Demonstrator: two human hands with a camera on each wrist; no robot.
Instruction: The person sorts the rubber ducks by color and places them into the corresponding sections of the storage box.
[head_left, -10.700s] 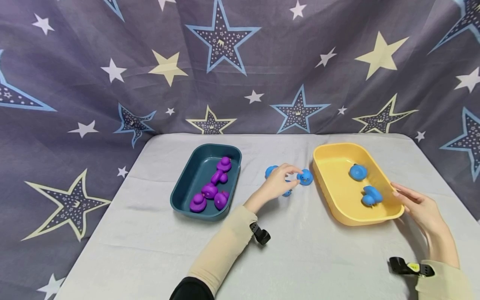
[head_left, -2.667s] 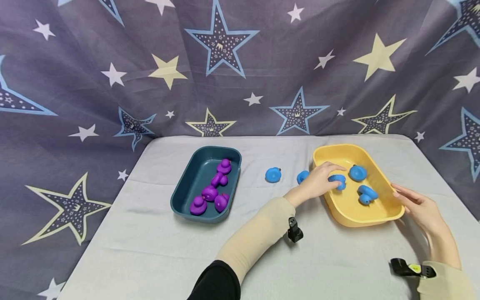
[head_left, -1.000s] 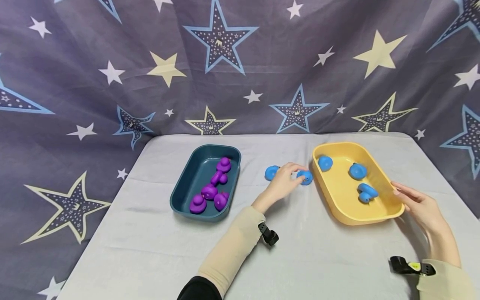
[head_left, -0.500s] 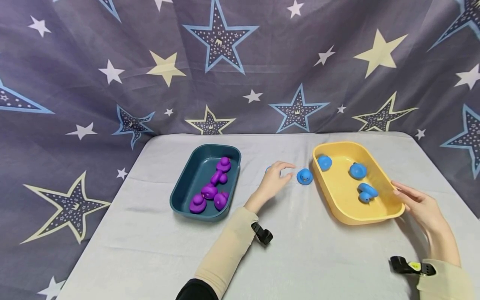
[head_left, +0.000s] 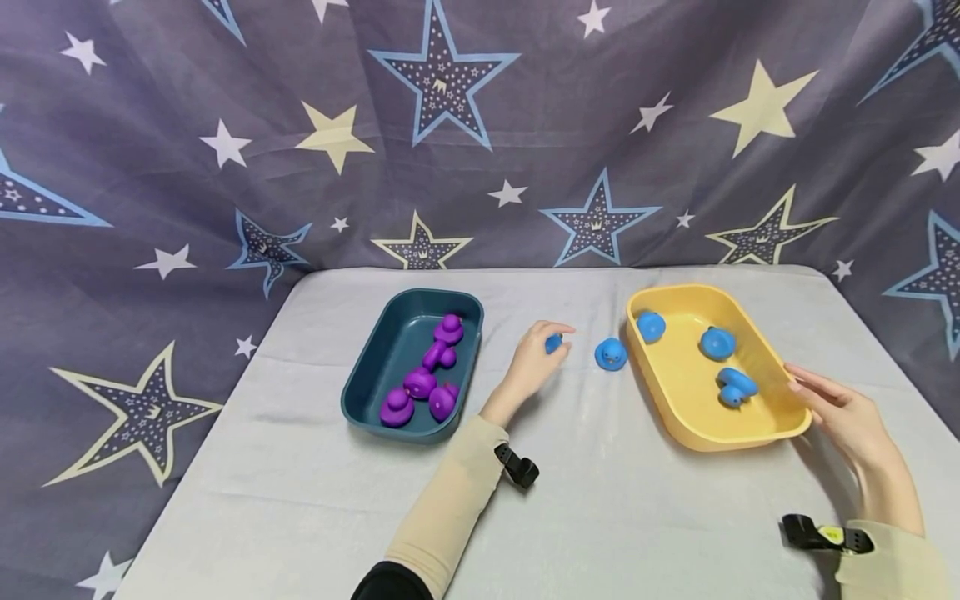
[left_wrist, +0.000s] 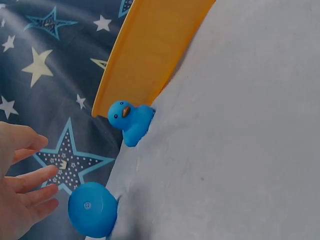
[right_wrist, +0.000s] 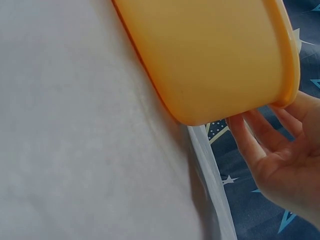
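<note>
My left hand (head_left: 534,360) is at a blue rubber duck (head_left: 553,343) on the table, thumb and forefinger spread either side of it. In the left wrist view this duck (left_wrist: 93,210) lies tipped with its round base showing, a small gap from the loosely extended fingers (left_wrist: 37,192). Another blue rubber duck (head_left: 611,354) stands upright between that hand and the yellow tray (head_left: 678,421). Several blue ducks (head_left: 717,342) lie inside the tray. My right hand (head_left: 851,421) rests against the tray's right side, fingers extended along the outer wall and thumb at the rim.
A dark teal tray (head_left: 360,367) stands on the left, with several purple rubber ducks (head_left: 418,382) along its right side. A white cloth (head_left: 600,517) covers the table. Behind it hangs a grey curtain (head_left: 262,100) patterned with stars.
A third blue duck has gone from the table into the yellow tray by way of my left hand. That hand then moved left, from the upright duck to the tipped one. My right hand stays put.
</note>
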